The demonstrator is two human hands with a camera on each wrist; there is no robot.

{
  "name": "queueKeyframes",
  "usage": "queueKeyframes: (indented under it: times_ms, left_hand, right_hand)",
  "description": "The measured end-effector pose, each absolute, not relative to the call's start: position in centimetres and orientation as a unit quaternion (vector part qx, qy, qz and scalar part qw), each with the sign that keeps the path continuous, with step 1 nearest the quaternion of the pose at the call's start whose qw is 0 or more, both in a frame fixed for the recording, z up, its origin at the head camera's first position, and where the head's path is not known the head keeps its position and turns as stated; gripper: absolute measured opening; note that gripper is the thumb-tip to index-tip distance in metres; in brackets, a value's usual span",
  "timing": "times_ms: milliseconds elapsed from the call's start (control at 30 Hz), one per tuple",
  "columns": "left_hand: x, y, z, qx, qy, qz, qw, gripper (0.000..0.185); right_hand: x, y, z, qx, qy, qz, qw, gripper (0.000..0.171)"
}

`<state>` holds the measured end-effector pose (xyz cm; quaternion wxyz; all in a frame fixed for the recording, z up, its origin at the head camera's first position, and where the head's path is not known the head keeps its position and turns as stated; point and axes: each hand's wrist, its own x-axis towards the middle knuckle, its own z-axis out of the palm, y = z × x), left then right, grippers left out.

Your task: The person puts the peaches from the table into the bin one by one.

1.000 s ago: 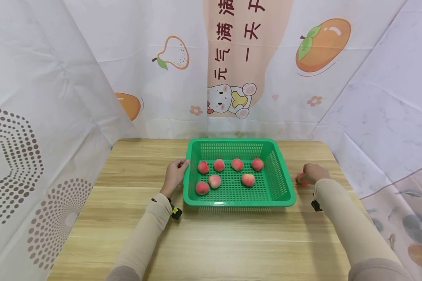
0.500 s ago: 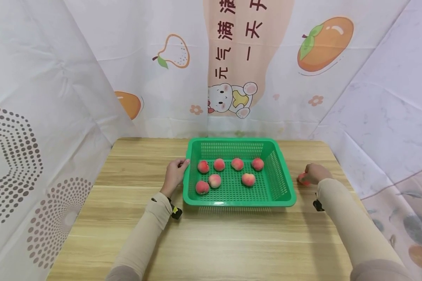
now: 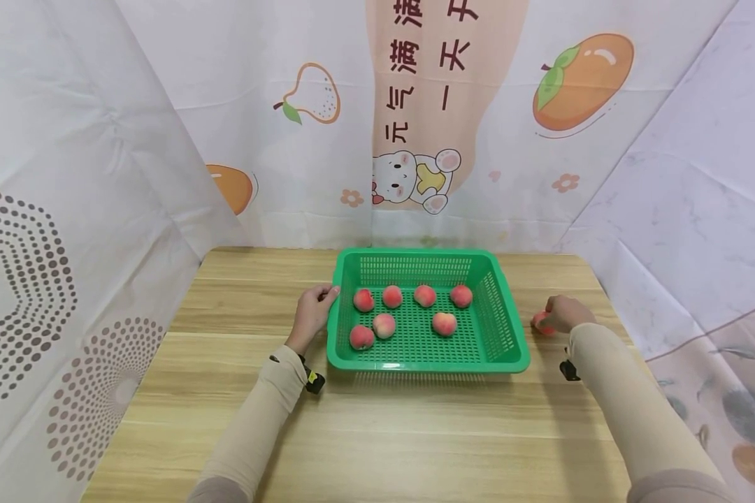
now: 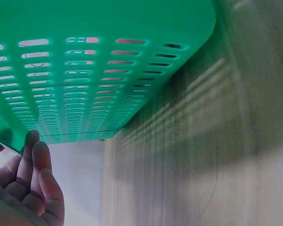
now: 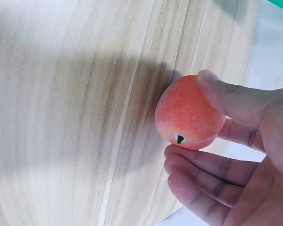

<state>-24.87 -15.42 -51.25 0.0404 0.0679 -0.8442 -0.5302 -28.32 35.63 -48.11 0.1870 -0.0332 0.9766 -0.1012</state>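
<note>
A green plastic basket [image 3: 415,364] with slotted walls stands on the table, and several red-and-yellow peaches [image 3: 444,323] lie spread over its floor. At its left side my left hand [image 3: 312,311] pinches the rim, thumb above and fingers under the lip; the left wrist view shows those fingers [image 4: 39,165] against the outer wall. To the right of the basket my right hand [image 3: 566,313] holds one more peach [image 5: 188,113] at the tabletop. Thumb and fingers are on that fruit, and a small dark mark shows on its skin. From the head, most of this peach is hidden by the hand.
The wooden table [image 3: 377,440] extends in front of the basket and to both sides. Behind it hangs a printed curtain [image 3: 327,161], with more cloth at left and right. Each wrist wears a small black camera [image 3: 315,382].
My right hand has shifted slightly to the right with the peach over the last second. The left hand, the basket and the peaches inside it stay where they were.
</note>
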Motion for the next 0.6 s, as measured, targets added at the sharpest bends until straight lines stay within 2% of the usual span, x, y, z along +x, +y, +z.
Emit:
queueKeyframes:
  times_ms: [600]
  left_hand:
    - [-24.7,-15.2,-51.2,0.065,-0.844,-0.529,0.049,0.04]
  right_hand:
    - [-28.4,36.9,-48.9,-0.038,0.974,-0.123,0.185,0.061]
